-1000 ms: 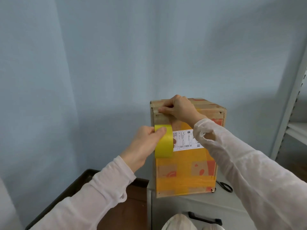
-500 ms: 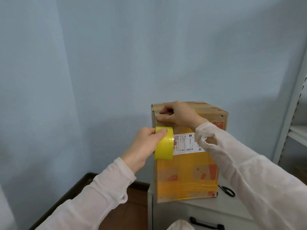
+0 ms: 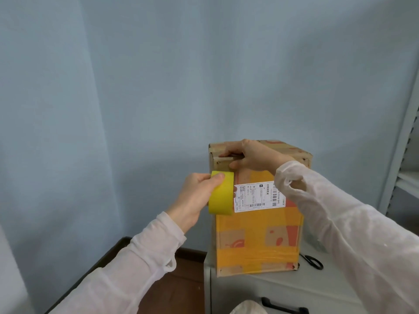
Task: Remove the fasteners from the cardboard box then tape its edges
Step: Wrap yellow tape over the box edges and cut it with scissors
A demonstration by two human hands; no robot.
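Left grip [image 3: 195, 198]: closed round a yellow tape roll [image 3: 221, 192], index finger over its top, holding it against the front left corner of the box just below the top edge.
Right grip [image 3: 254, 155]: carries nothing; fingers and thumb press on the box's top front edge, probably to steady it and pin the tape's free end, though no end shows under the hand.
Cardboard box [image 3: 258, 225]: stands upright on the grey counter [image 3: 260, 288] near its left edge, the front banded in orange tape, with the white shipping label [image 3: 258, 196] just beside the roll.
Stage: taping appears under way; no fasteners can be made out.
Scissors [image 3: 314, 261]: lie on the counter by the box's right base, handy for cutting the strip.
Backdrop: pale blue wall [image 3: 158, 87]; metal shelving [image 3: 405, 173] at right.
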